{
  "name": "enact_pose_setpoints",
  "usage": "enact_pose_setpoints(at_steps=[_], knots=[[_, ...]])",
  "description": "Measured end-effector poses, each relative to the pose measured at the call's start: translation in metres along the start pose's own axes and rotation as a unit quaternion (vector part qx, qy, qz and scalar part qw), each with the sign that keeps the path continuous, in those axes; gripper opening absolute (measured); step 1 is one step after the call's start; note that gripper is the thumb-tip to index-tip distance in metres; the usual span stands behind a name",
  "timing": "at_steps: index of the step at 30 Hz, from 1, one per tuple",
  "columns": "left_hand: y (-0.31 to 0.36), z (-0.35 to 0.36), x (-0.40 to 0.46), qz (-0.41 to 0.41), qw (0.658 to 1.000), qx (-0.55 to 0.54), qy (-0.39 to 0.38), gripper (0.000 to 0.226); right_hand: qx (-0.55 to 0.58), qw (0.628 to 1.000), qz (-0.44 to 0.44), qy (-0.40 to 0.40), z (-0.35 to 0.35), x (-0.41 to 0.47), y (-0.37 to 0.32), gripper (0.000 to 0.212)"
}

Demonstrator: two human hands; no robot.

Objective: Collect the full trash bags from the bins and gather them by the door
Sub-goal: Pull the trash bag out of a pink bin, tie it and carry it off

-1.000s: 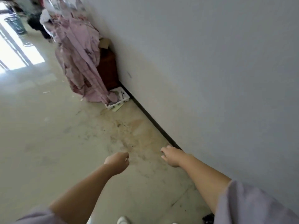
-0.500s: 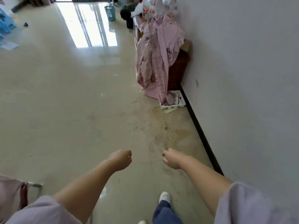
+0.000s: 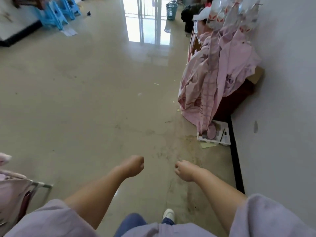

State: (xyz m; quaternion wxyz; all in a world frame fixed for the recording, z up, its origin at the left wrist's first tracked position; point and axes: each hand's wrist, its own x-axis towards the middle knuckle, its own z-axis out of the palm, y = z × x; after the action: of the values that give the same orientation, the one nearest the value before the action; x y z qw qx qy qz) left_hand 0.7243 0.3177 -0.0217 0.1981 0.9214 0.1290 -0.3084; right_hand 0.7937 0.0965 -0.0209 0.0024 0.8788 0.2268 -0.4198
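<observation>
While over the floor (image 3: 85, 108) | left hand (image 3: 134, 166) fisted, empty | right hand (image 3: 185, 171) curled, empty

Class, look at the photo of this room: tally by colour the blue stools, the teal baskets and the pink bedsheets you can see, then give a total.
Blue stools: 2 clearly visible, stacked close together
Teal basket: 1
Pink bedsheet: 1, draped beside the wall
Total: 4

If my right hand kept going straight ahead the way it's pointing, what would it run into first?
Probably nothing soon: the right hand points up the bare floor, left of the pink bedding. The teal basket stands far ahead; depth is unclear.
</observation>
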Motion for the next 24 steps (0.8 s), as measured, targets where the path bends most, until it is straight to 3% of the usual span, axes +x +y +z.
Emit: enact_pose_setpoints(at_steps=[11,24], knots=[[-0.063,-0.142,0.128,-0.055,0.995,-0.084,0.026,0.034,-0.08,0.993,-0.084,-0.021,-0.177,0.191,-0.072,0.044],[-0.141,-0.4,0.355,-0.033,0.998,-0.044,0.017,0.042,-0.036,0.997,-0.058,0.03,-0.423,0.399,-0.147,0.041]])
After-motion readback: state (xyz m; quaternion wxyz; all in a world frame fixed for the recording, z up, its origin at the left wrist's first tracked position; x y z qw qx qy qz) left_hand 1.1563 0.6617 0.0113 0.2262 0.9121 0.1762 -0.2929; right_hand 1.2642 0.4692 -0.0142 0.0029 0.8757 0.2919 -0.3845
